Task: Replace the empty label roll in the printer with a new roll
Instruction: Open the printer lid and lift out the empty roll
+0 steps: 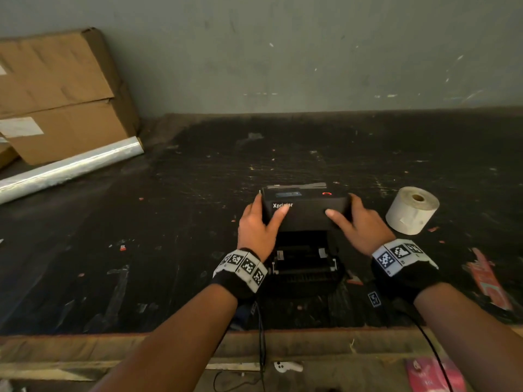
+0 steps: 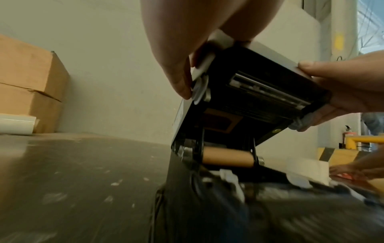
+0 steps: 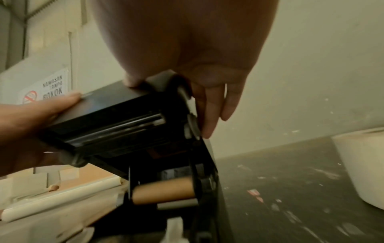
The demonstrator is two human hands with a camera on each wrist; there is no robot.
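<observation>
A black label printer sits on the dark table with its lid tilted up. My left hand grips the lid's left end, thumb across the front. My right hand grips the right end the same way. Under the raised lid a bare brown cardboard core lies across the roll bay, with my left hand above it. The right wrist view shows the same core below my right hand. A full white label roll stands on the table right of the printer.
Stacked cardboard boxes and a roll of clear film fill the back left corner. A grey wall closes the table's far side. Black cables hang over the front edge. Red paper scraps lie at the right.
</observation>
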